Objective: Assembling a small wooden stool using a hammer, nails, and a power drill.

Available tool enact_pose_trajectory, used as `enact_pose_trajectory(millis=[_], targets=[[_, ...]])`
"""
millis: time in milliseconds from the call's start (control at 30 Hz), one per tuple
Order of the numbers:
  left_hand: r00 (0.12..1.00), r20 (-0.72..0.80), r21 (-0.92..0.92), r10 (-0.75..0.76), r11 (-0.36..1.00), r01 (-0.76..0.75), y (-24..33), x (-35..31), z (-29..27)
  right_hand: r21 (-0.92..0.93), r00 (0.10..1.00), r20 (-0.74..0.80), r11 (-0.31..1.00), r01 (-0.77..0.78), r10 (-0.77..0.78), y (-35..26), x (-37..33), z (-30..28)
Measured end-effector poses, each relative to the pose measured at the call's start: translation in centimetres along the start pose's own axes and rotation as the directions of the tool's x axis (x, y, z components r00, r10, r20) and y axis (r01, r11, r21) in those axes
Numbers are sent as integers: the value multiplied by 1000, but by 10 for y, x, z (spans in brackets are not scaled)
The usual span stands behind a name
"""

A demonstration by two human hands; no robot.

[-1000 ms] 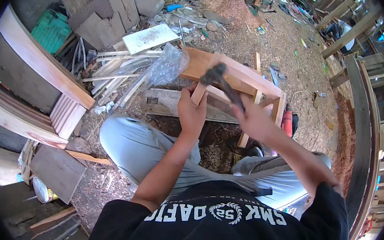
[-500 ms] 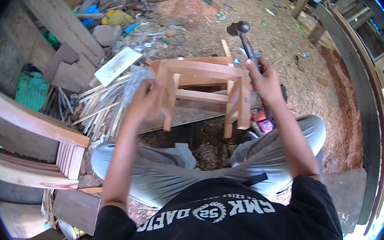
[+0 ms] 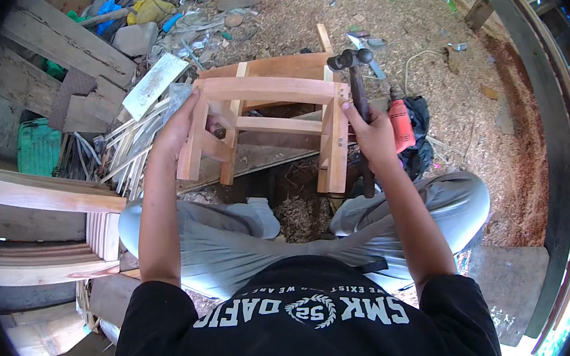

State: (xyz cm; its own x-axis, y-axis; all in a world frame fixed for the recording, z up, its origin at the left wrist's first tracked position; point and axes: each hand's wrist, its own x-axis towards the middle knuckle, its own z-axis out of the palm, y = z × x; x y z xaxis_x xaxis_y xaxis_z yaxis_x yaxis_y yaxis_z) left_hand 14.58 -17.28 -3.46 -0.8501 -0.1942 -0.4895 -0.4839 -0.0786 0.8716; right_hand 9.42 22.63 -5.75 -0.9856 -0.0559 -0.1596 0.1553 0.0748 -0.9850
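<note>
A small pale wooden frame (image 3: 273, 90) with several legs and crossbars stands upright between my hands, above a long plank (image 3: 266, 160). My left hand (image 3: 177, 130) is wrapped round its left side, with fingertips showing through the gap behind the near leg. My right hand (image 3: 376, 140) grips a hammer (image 3: 358, 89) by its dark handle, head up. Its thumb side lies against the frame's right leg. Behind the frame a curved wooden board (image 3: 275, 64) is partly hidden.
A red tool-like thing (image 3: 401, 125) lies beside a black bag (image 3: 419, 126) to the right. Thin wooden strips (image 3: 139, 143) and a white board (image 3: 156, 86) lie at the left. Another wooden frame (image 3: 43, 194) stands near left. Wood shavings cover the ground ahead.
My left hand has closed round the frame's left side. The frame has shifted left in view, and the hammer has come down beside its right leg. The view has turned somewhat.
</note>
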Motion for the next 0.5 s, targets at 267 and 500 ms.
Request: enact_pose_trajectory(millis=[267,500], targets=[[992,97,-340,80,940,-43,-7,4,-5,-95,999,-38,995,-19,16,-26,1,13],[975,51,-339,217,922,-187,-10,-3,12,-205,987,30,966,158,-155,-16,27,-4]])
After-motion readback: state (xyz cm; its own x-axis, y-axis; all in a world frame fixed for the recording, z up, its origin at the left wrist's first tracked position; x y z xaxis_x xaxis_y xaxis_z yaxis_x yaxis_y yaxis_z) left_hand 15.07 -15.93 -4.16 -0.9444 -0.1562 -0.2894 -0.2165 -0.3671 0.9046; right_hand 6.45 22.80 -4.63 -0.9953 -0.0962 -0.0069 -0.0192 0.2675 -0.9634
